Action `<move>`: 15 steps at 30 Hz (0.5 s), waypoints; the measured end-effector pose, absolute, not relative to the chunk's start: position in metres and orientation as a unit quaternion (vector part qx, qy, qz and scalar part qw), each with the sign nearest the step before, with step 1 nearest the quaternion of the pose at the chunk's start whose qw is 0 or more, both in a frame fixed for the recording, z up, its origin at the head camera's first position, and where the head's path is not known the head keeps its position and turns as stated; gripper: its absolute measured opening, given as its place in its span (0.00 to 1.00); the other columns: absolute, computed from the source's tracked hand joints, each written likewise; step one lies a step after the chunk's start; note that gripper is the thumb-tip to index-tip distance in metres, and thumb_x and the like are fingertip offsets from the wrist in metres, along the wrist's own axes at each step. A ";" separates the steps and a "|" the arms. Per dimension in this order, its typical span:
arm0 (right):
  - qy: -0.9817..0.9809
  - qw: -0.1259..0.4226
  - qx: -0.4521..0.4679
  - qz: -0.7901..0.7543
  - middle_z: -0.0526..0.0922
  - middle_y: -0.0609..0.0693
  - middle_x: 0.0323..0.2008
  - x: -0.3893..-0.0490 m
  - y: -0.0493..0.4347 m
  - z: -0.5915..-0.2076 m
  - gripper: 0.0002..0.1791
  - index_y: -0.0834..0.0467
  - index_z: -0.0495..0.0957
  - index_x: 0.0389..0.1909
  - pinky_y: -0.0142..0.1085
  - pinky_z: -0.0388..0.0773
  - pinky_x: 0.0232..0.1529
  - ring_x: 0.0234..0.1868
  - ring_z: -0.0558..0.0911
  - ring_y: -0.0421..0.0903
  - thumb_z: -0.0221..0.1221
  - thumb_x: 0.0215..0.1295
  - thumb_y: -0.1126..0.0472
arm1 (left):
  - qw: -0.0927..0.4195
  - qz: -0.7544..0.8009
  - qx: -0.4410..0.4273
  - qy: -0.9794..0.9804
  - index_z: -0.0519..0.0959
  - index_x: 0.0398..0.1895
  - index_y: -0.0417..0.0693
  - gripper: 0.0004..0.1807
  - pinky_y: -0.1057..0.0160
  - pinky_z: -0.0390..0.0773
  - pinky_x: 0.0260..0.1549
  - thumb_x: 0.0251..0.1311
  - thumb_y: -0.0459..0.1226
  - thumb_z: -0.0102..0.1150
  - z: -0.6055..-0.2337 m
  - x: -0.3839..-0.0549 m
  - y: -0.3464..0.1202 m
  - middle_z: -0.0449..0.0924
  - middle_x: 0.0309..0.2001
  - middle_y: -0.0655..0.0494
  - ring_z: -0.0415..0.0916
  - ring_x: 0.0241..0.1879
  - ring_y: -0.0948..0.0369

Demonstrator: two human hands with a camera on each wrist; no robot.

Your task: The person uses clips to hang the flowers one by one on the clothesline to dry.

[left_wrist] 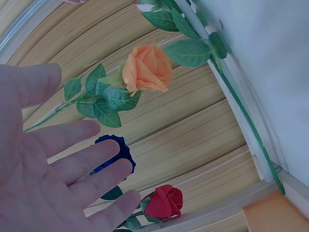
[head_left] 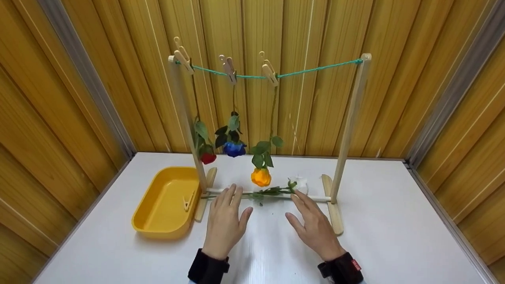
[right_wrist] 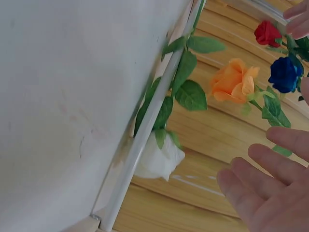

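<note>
My left hand (head_left: 225,221) is held over the table, fingers straight and thumb spread, with nothing in it. Opposite it, my right hand (head_left: 315,228) reaches forward with extended fingers, likewise holding nothing. Just beyond both hands, a white artificial rose (right_wrist: 161,157) lies along the white crossbar (head_left: 315,198) of a wooden stand, its green stem (left_wrist: 241,108) pointing left. Three roses hang head down from a green cord (head_left: 252,76): red (head_left: 208,157), blue (head_left: 234,149) and orange (head_left: 260,177). Each stem is clipped by a wooden clothespin, the orange one's clothespin (head_left: 270,75) being nearest the middle.
A yellow basin (head_left: 158,197) stands left of the frame with a wooden clothespin (head_left: 187,203) inside. The stand's left post (head_left: 187,122) and right post (head_left: 350,130) rise from flat wooden feet on the white table (head_left: 394,221). Wood-patterned panels enclose the back and sides.
</note>
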State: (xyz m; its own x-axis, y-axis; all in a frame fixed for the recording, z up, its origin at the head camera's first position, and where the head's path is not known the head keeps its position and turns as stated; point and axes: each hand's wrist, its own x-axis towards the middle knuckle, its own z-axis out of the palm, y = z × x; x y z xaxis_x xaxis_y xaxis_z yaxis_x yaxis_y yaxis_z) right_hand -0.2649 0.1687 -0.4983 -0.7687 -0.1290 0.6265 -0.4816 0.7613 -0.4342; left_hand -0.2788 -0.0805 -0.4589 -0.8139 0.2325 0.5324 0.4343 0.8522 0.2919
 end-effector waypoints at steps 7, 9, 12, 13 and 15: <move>-0.872 0.232 0.193 0.385 0.73 0.63 0.70 -0.274 0.148 -0.503 0.28 0.67 0.73 0.68 0.56 0.73 0.65 0.70 0.73 0.61 0.63 0.73 0.57 | 0.263 -0.219 -0.151 -0.927 0.76 0.66 0.35 0.31 0.38 0.70 0.66 0.69 0.47 0.66 -0.455 -0.285 -0.094 0.75 0.66 0.35 0.73 0.65 0.39; -0.862 0.210 0.206 0.413 0.73 0.63 0.70 -0.279 0.141 -0.503 0.28 0.67 0.73 0.69 0.58 0.72 0.66 0.70 0.73 0.62 0.62 0.75 0.56 | 0.281 -0.221 -0.147 -0.923 0.77 0.64 0.33 0.30 0.39 0.72 0.65 0.67 0.46 0.67 -0.455 -0.288 -0.103 0.77 0.64 0.34 0.75 0.63 0.39; -0.851 0.189 0.231 0.431 0.74 0.65 0.68 -0.286 0.131 -0.502 0.28 0.67 0.73 0.69 0.59 0.72 0.65 0.69 0.73 0.63 0.60 0.76 0.55 | 0.304 -0.220 -0.140 -0.916 0.78 0.60 0.30 0.29 0.39 0.75 0.61 0.65 0.43 0.70 -0.456 -0.293 -0.119 0.79 0.59 0.33 0.77 0.59 0.38; -0.849 0.182 0.241 0.433 0.74 0.65 0.68 -0.288 0.128 -0.500 0.27 0.67 0.73 0.69 0.59 0.73 0.65 0.69 0.74 0.64 0.60 0.76 0.55 | 0.308 -0.222 -0.137 -0.915 0.79 0.59 0.29 0.28 0.39 0.76 0.59 0.65 0.43 0.70 -0.455 -0.295 -0.124 0.79 0.58 0.32 0.77 0.58 0.38; -0.845 0.169 0.260 0.435 0.74 0.67 0.67 -0.293 0.123 -0.498 0.27 0.67 0.73 0.69 0.58 0.75 0.62 0.68 0.74 0.64 0.59 0.77 0.56 | 0.309 -0.224 -0.132 -0.915 0.80 0.57 0.29 0.26 0.38 0.78 0.56 0.63 0.41 0.71 -0.456 -0.298 -0.132 0.80 0.56 0.32 0.79 0.55 0.38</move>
